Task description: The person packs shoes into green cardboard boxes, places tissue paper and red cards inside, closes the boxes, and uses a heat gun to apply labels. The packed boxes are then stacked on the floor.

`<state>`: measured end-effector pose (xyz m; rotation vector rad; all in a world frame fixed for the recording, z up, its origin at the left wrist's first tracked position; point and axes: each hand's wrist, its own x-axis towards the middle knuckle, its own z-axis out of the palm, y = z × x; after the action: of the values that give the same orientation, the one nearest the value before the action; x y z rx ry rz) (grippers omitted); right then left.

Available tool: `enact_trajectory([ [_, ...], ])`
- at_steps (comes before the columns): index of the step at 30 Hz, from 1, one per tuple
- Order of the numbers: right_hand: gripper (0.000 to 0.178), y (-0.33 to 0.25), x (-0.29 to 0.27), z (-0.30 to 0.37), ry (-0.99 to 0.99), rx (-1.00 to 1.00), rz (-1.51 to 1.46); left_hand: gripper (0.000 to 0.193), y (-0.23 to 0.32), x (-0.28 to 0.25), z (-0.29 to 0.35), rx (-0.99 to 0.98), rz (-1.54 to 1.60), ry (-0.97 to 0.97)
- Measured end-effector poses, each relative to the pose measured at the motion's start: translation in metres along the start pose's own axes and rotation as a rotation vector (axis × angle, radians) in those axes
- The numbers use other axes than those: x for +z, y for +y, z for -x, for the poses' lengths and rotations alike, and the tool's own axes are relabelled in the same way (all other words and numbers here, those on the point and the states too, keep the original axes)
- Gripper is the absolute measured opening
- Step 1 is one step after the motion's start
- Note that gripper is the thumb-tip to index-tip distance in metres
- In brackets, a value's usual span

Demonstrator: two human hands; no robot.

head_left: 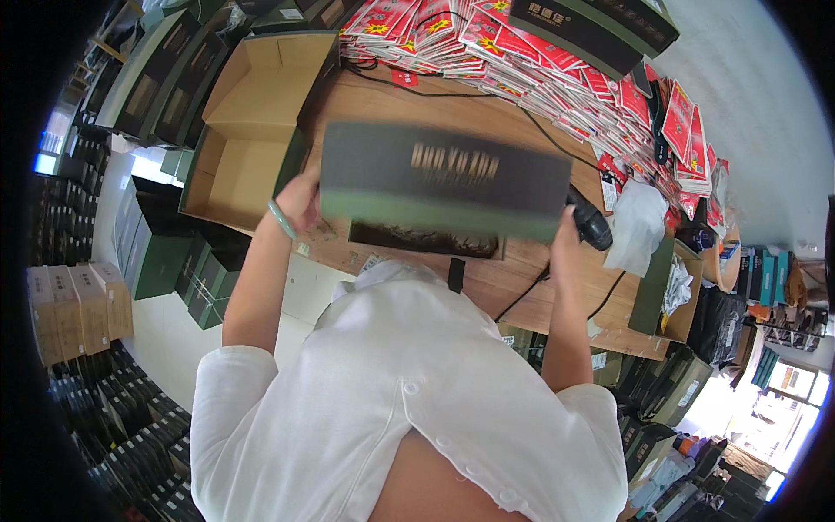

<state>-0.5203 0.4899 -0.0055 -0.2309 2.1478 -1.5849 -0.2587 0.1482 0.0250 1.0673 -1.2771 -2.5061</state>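
A dark green and black cardboard box [444, 178] with gold lettering is held up over the wooden table, slightly smeared by motion. My left hand [300, 204] grips its left end, and a pale green bangle circles that wrist. At its lower right end, my right hand [565, 248] is closed on the edge. Beside the right hand lies a black rounded device [591, 222]. Partly hidden under the held box is a dark, shiny, patterned flat thing [426, 240]. Left of my hands stands an open box [235, 174] showing its brown inside.
Red printed cards [557, 78] lie heaped along the table's far side, with another dark box [591, 35] on them. Black cables cross the wooden table [383, 104]. A white crumpled bag [637, 228] and an open box [652, 291] stand at right. Stacked boxes [156, 235] fill the left.
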Motion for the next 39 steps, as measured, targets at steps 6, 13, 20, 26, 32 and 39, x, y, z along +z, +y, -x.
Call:
enact_trajectory([
  [6,0.06,-0.067,0.033,-0.024,-0.17,-0.28,-0.363,0.065,0.04,0.011,-0.041,0.298,0.196,-0.087],
  [13,0.073,-0.07,0.074,-0.022,-0.135,-0.342,-0.017,0.08,0.056,0.04,-0.049,0.366,0.067,-0.012],
  [20,0.101,0.068,0.151,-0.007,-0.483,-0.376,0.764,0.073,0.056,0.051,-0.057,0.399,-0.005,0.019],
  [26,0.109,0.045,0.199,-0.02,-0.417,-0.081,0.789,0.064,0.023,0.046,-0.073,0.553,-0.098,0.275],
  [32,0.11,0.039,0.188,-0.033,-0.527,0.018,0.486,0.046,-0.105,0.014,-0.047,0.723,-0.675,0.475],
  [39,0.085,0.052,0.193,-0.038,-0.344,0.038,-0.117,0.05,-0.158,-0.008,-0.029,0.874,-1.234,0.423],
])
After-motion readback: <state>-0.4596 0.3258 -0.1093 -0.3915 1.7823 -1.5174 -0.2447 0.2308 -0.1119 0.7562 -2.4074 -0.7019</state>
